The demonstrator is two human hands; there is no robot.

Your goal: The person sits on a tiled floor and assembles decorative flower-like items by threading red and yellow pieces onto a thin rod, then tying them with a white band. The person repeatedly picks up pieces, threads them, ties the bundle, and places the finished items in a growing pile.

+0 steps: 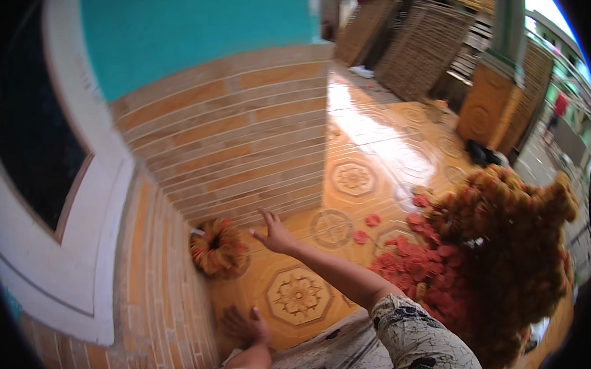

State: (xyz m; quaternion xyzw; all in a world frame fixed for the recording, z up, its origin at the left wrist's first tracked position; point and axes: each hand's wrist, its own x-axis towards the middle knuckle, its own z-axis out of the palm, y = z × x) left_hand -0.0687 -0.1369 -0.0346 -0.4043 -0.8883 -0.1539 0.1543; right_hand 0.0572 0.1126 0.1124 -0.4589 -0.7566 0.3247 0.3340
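Observation:
My right hand (277,235) is stretched out over the tiled floor with its fingers apart and nothing in them. Just left of its fingertips, a ring-shaped bundle of brown and orange round pieces (219,248) lies in the corner by the wall. My left hand (246,327), slightly blurred, hangs low near the wall with fingers spread, holding nothing. To my right rises a big heap of strung brown round pieces (503,253). Loose flat red discs (417,272) are piled against its left side, and a few lie apart on the tiles.
A low brick-patterned wall (245,129) stands ahead and turns along my left, beside a white-framed door (85,241). Woven panels (423,48) lean at the back. A pillar (487,104) stands at the far right. Farther off, a person in red (561,105) is in the lane.

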